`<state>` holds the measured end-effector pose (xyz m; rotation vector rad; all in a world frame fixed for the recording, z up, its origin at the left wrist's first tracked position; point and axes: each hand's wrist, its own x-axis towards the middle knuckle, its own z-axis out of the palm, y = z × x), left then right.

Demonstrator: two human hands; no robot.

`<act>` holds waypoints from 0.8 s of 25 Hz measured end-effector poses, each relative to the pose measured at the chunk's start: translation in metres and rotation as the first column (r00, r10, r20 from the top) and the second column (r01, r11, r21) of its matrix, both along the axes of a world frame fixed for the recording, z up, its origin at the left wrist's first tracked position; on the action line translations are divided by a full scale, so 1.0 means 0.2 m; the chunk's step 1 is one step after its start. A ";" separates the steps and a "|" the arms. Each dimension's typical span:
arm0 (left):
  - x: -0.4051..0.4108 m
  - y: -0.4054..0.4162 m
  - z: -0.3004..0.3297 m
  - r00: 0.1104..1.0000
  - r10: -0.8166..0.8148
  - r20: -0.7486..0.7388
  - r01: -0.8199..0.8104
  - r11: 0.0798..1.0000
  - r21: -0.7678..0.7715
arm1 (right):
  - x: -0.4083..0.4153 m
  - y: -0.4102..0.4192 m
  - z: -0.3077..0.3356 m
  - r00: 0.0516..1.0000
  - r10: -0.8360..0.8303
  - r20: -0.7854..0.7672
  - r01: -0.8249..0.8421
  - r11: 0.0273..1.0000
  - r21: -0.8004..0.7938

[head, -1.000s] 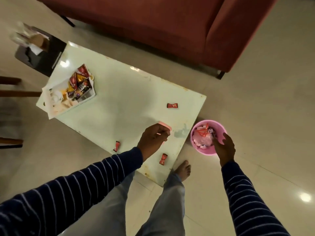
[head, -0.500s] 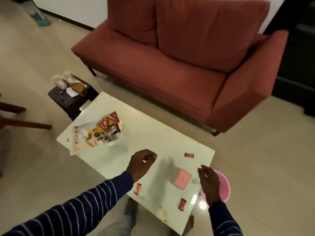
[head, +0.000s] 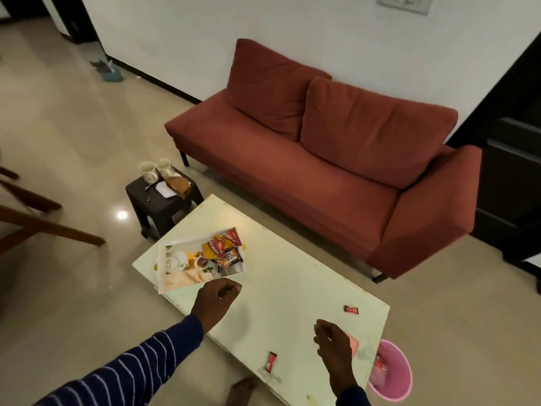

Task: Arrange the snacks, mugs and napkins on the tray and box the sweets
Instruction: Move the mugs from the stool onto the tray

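Sweets: two small red wrapped ones I can see loose on the pale table [head: 292, 288], one [head: 350, 309] near the far right edge, one [head: 270, 361] near the front edge betw. my hands. I'd judge them very light, crinkly foil-type wrappers, slippery, so a fingertip pinch across the middle or a twisted end should do; no force needed. The pink box [head: 353, 344] lies flat on the table, partly hidden behind my right hand [head: 333, 345]; looks like rigid plastic, take it by the edges.

Right hand hangs loosely curled, nothing visible in it. Left hand [head: 216, 300] hovers just beside the tray's [head: 162, 269] near edge, fingers curled in; can't tell if it pinches anything.

Tray holds snack packets [head: 224, 250] at its right end: soft, light, grab by a corner. Two mugs [head: 155, 169] sit on the dark stool [head: 152, 205], well apart from the tray: ceramic prob., fragile, heavier, take by handle. Napkins [head: 166, 190] there too, I think.
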<state>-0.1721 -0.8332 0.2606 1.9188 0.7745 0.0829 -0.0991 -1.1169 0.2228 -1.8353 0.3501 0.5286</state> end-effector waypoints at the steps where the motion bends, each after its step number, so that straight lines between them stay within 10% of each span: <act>1: -0.05 0.01 0.01 1.000 0.007 -0.001 -0.007 1.000 0.005 | -0.02 0.02 0.01 1.000 0.000 0.008 0.000 1.000 0.009; 20: -0.41 1.07 0.05 0.990 0.135 0.048 -0.132 0.988 -0.075 | -0.14 1.22 0.18 0.991 0.104 0.083 -0.108 0.993 0.045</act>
